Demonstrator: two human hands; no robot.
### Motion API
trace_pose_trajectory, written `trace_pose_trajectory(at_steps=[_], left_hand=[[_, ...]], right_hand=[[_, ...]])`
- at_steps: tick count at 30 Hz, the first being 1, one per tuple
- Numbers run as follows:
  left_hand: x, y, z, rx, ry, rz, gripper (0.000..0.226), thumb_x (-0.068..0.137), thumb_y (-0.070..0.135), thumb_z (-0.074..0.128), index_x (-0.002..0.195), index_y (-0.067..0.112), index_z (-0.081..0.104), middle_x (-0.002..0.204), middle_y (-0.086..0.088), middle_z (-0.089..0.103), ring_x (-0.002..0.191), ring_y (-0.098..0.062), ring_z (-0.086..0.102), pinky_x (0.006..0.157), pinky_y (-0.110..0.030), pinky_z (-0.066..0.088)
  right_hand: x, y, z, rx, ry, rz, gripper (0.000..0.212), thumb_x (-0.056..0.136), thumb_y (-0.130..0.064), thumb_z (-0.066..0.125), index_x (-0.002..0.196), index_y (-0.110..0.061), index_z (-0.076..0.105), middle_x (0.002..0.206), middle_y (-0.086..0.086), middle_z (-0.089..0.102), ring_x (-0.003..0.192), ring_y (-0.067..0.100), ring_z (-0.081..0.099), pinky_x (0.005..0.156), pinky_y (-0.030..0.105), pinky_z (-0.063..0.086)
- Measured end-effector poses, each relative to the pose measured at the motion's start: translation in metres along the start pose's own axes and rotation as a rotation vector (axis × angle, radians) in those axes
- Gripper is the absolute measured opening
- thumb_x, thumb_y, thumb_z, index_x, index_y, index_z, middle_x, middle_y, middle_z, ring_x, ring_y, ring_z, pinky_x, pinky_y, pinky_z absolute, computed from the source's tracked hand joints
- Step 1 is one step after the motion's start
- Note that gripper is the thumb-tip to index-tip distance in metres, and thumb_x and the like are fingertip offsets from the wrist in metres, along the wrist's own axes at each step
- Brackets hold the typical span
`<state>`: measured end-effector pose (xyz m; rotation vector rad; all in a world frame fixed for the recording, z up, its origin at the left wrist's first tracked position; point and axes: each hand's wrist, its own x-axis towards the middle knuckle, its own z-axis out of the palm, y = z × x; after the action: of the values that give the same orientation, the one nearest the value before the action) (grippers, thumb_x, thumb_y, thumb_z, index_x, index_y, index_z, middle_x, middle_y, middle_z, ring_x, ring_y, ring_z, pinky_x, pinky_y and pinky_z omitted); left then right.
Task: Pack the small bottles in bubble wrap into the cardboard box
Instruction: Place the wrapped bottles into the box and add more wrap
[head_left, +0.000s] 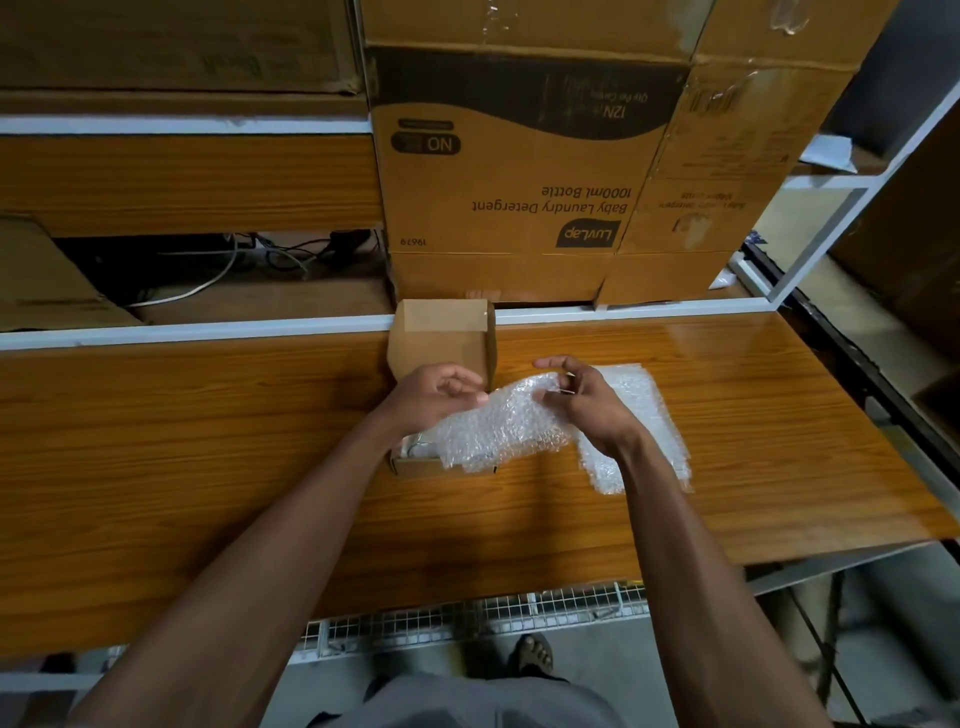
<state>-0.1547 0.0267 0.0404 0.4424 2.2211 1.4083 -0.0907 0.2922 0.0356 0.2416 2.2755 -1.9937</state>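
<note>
Small open cardboard box (441, 338) on the wooden table (208, 441), lid flap standing upright at the far side, front edge showing below the wrap. Bubble wrap sheet (498, 421) draped over the box opening, trailing right onto the table. Left hand (434, 392) over the box, fingers curled, pinching the wrap's left edge. Right hand (582, 400) gripping the wrap's upper edge between thumb and fingers. Something pale inside the box at its left corner, too hidden to identify. More bubble wrap (644, 415) flat under the right wrist. Large detergent cartons (519, 171) stacked behind.
</note>
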Motion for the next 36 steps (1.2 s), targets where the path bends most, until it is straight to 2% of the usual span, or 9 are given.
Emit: trace_pose_trajectory(at_steps=[2, 6, 11, 15, 18, 23, 25, 29, 36], left_hand=[[0.002, 0.004, 0.003, 0.065, -0.078, -0.023, 0.040, 0.088, 0.043, 0.084, 0.124, 0.029, 0.073, 0.112, 0.008, 0.076, 0.107, -0.008, 0.071, 0.094, -0.034, 0.055], [0.003, 0.008, 0.008, 0.041, -0.123, 0.006, 0.027, 0.092, 0.030, 0.082, 0.118, 0.029, 0.073, 0.101, 0.011, 0.078, 0.092, 0.005, 0.072, 0.083, -0.021, 0.053], [0.001, -0.002, 0.002, -0.030, -0.081, -0.015, 0.030, 0.092, 0.020, 0.081, 0.121, 0.019, 0.074, 0.110, 0.000, 0.079, 0.103, -0.016, 0.074, 0.097, -0.036, 0.059], [-0.001, -0.005, -0.007, -0.030, -0.051, 0.003, 0.023, 0.094, 0.013, 0.080, 0.114, 0.023, 0.074, 0.106, -0.001, 0.077, 0.091, -0.006, 0.074, 0.078, -0.024, 0.060], [-0.004, -0.012, -0.014, -0.052, -0.013, -0.010, 0.022, 0.094, 0.013, 0.080, 0.113, 0.022, 0.074, 0.104, -0.003, 0.077, 0.089, -0.007, 0.074, 0.076, -0.024, 0.060], [-0.008, -0.030, -0.021, -0.146, 0.046, -0.050, 0.031, 0.092, 0.017, 0.081, 0.121, 0.021, 0.073, 0.123, 0.002, 0.073, 0.116, -0.016, 0.069, 0.098, -0.036, 0.055], [-0.007, -0.036, -0.022, -0.157, 0.074, -0.057, 0.029, 0.094, 0.018, 0.079, 0.122, 0.021, 0.072, 0.125, 0.003, 0.071, 0.117, -0.017, 0.066, 0.093, -0.039, 0.055], [-0.004, -0.039, -0.021, -0.219, 0.159, -0.090, 0.030, 0.096, 0.012, 0.077, 0.125, 0.015, 0.070, 0.115, -0.013, 0.073, 0.095, -0.020, 0.074, 0.072, -0.030, 0.059], [0.004, -0.039, -0.021, -0.181, 0.263, -0.041, 0.020, 0.095, 0.010, 0.077, 0.114, 0.015, 0.074, 0.107, -0.007, 0.076, 0.098, -0.022, 0.074, 0.077, -0.033, 0.062]], right_hand=[[0.003, -0.005, 0.006, -0.039, -0.039, -0.022, 0.042, 0.097, -0.006, 0.074, 0.135, -0.019, 0.062, 0.072, -0.008, 0.031, 0.060, 0.007, 0.034, 0.054, 0.021, 0.039], [0.008, -0.011, 0.015, -0.035, -0.100, -0.042, 0.045, 0.096, -0.004, 0.074, 0.137, -0.016, 0.060, 0.066, -0.007, 0.030, 0.057, 0.008, 0.035, 0.055, 0.021, 0.040], [0.015, -0.008, 0.013, -0.038, -0.073, -0.038, 0.038, 0.096, -0.004, 0.074, 0.132, -0.015, 0.065, 0.065, -0.010, 0.037, 0.058, 0.007, 0.041, 0.070, 0.031, 0.048], [0.017, -0.007, 0.013, 0.014, -0.049, -0.060, 0.024, 0.096, -0.005, 0.075, 0.116, -0.018, 0.076, 0.082, 0.011, 0.054, 0.078, 0.026, 0.053, 0.072, 0.039, 0.048], [0.017, -0.006, 0.013, 0.000, -0.043, -0.060, 0.018, 0.097, -0.009, 0.074, 0.089, -0.024, 0.077, 0.078, 0.005, 0.054, 0.071, 0.020, 0.051, 0.065, 0.037, 0.045], [0.021, 0.004, 0.011, 0.018, 0.007, -0.012, 0.007, 0.102, -0.005, 0.067, 0.107, -0.006, 0.071, 0.067, -0.005, 0.059, 0.059, 0.010, 0.053, 0.056, 0.028, 0.047], [0.023, 0.010, 0.011, 0.015, 0.009, 0.013, 0.006, 0.102, -0.007, 0.066, 0.105, -0.009, 0.070, 0.073, 0.003, 0.060, 0.063, 0.014, 0.052, 0.059, 0.033, 0.045], [0.024, 0.018, 0.015, 0.023, 0.006, 0.064, 0.010, 0.104, -0.008, 0.062, 0.101, -0.015, 0.068, 0.080, 0.007, 0.061, 0.067, 0.016, 0.050, 0.060, 0.031, 0.043], [0.027, 0.021, 0.013, 0.082, -0.006, 0.060, 0.011, 0.105, -0.001, 0.059, 0.106, -0.009, 0.066, 0.076, 0.009, 0.058, 0.063, 0.013, 0.051, 0.058, 0.028, 0.043]])
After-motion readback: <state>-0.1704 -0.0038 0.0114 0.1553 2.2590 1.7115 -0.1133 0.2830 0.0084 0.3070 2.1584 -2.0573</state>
